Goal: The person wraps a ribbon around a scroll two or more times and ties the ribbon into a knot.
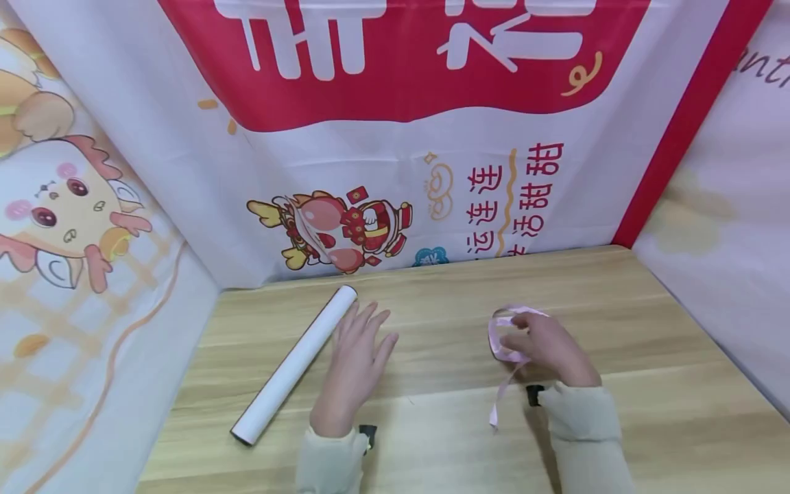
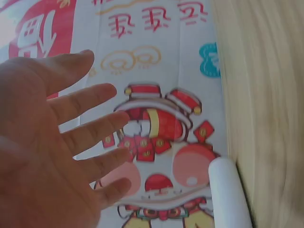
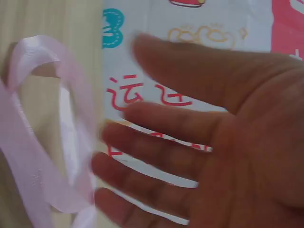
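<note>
A white roll (image 1: 296, 367), like rolled-up paper, lies slantwise on the wooden table. My left hand (image 1: 354, 363) is just right of its upper half, fingers spread and holding nothing; in the left wrist view the end of the white roll (image 2: 230, 194) shows beyond the fingers. Farther right, a loosely looped pale pink ribbon (image 1: 498, 350) lies with one tail trailing toward me. Over its right side hovers my right hand (image 1: 549, 346), fingers loosely extended. The right wrist view shows the pink ribbon (image 3: 28, 137) beside the fingertips of the right hand (image 3: 228, 137), with nothing gripped.
The light wooden table (image 1: 432, 439) meets a printed cloth backdrop (image 1: 382, 151) along its far edge. More printed cloth hangs at the left (image 1: 142, 329) and right sides. A small black piece (image 1: 368, 433) sits at each sleeve cuff.
</note>
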`<state>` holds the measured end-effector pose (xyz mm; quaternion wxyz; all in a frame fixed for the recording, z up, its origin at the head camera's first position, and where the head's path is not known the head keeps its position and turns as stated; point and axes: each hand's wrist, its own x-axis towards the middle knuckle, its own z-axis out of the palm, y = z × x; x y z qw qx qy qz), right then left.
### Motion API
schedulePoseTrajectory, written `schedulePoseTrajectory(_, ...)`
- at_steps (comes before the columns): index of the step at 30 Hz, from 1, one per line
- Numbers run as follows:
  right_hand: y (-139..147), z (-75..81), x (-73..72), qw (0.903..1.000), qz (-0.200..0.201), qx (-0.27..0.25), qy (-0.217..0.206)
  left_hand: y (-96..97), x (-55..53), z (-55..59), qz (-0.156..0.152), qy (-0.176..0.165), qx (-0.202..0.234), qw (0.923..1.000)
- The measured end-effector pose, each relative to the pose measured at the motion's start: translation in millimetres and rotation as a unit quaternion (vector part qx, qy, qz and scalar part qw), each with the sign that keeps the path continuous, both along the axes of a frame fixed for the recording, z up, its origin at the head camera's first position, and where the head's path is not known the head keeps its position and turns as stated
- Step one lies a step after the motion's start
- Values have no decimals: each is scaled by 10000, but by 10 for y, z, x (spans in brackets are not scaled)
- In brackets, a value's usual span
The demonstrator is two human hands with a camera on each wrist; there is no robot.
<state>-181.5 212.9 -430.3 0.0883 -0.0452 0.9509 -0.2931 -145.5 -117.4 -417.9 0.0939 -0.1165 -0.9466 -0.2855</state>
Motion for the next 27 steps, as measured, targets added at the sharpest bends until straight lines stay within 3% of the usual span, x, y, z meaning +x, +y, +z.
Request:
schedulePoseTrajectory(4,-96,-115,-54,9988,404,219,-160,114,-13,9,-301,246,169,9991)
schedulePoseTrajectory(10,-250,-245,-57,9984,300,241,-405,294,14,-39,-614,-117,273,9977)
schedulePoseTrajectory(13,-282,-294,-50,9981,381,243,-429,361,33,-86,-757,-315,356,9960)
schedulePoseTrajectory(16,-312,-320,-68,9975,564,291,-295,398,39,-129,-879,-294,385,9949)
schedulePoseTrajectory(22,-388,-216,-110,9971,752,128,32,435,-4,-156,-916,-171,333,9951)
schedulePoseTrajectory(27,-465,-56,-40,9905,1173,-698,-165,492,-27,-180,-725,-555,480,9947)
